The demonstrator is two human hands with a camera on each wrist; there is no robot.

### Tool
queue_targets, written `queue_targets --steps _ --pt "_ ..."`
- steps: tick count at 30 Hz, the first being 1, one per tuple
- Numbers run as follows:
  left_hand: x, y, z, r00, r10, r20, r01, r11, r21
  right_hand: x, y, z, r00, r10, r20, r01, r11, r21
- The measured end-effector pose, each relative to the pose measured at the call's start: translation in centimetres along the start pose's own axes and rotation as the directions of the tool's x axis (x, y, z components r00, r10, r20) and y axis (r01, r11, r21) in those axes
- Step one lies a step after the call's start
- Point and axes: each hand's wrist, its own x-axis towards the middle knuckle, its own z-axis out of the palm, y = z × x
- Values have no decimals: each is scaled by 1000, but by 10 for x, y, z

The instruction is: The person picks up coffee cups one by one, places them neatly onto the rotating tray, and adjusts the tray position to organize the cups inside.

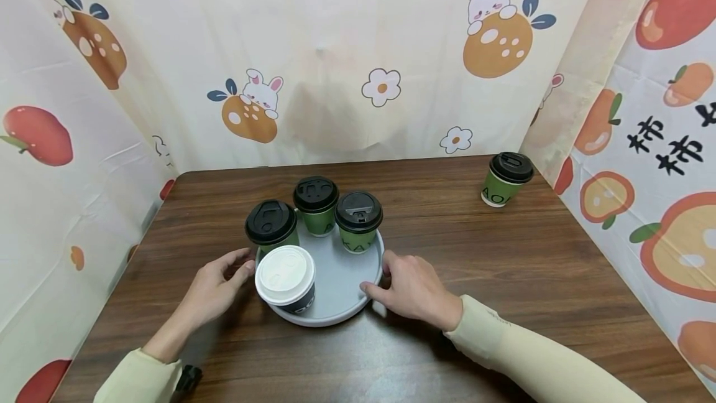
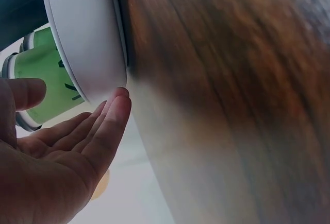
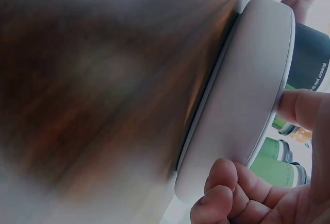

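Note:
A round light grey tray [image 1: 338, 294] lies on the table with a white-lidded dark cup [image 1: 286, 278] at its front left. Three green cups with black lids share its far side: a left one [image 1: 272, 226], a back one [image 1: 316, 204] and a right one [image 1: 359, 221]. At the tray's right edge, my right hand [image 1: 416, 285] grips it, thumb [image 3: 299, 105] over the rim and fingers bent against the outer wall. My left hand [image 1: 212, 291] is at the left edge, its straight fingers [image 2: 105, 136] right at the side wall, thumb raised apart from them.
Another green cup with a black lid [image 1: 506, 179] stands at the table's far right corner. Printed curtains [image 1: 335, 30] hang behind the wooden table [image 1: 447, 229] and along both sides. A small black object [image 1: 189, 378] shows by the left sleeve.

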Motion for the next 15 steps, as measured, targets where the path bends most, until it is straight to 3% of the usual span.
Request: queue_targets --steps 15 --pt "5 4 3 999 -1 40 1 1000 0 -7 -6 4 999 -20 -34 18 998 -55"
